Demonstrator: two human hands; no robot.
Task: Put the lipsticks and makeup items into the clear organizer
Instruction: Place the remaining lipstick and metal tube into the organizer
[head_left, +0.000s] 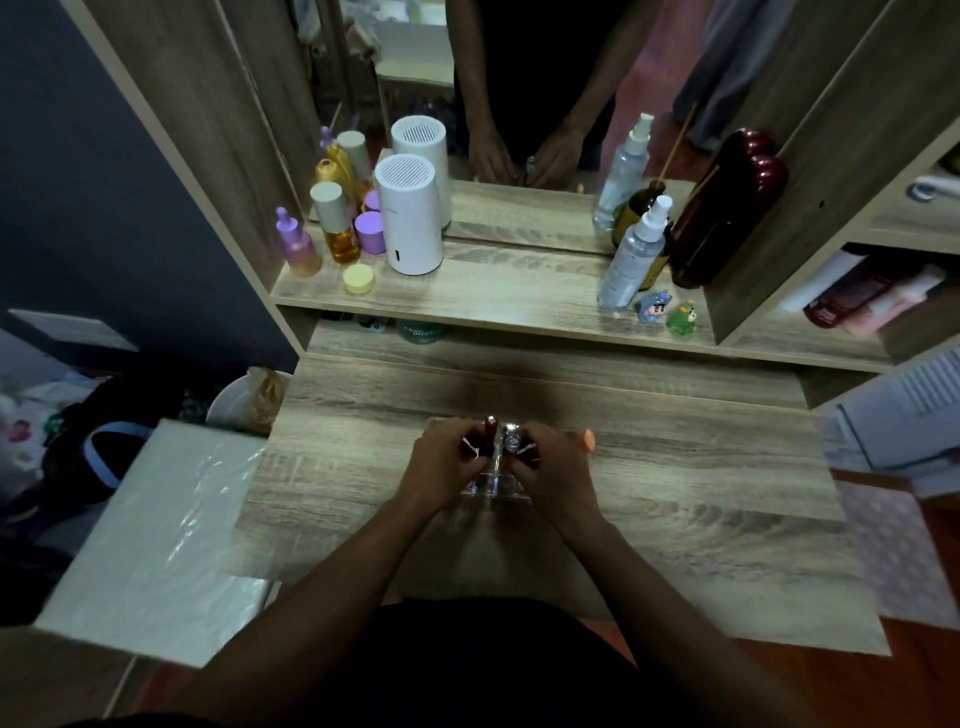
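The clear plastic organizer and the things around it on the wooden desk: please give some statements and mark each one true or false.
1. Both hands, left hand and right hand, are at the clear plastic organizer. True.
2. A dark red lipstick stands upright between the hands. True.
3. The white cylindrical device lies on its side. False: it stands upright on the wooden shelf.
4. The small green frog figure is at the shelf's left end. False: it is at the right.

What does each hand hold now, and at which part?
The left hand grips a dark red lipstick at its lower body. The right hand grips a silver-topped item low down, above the clear organizer.
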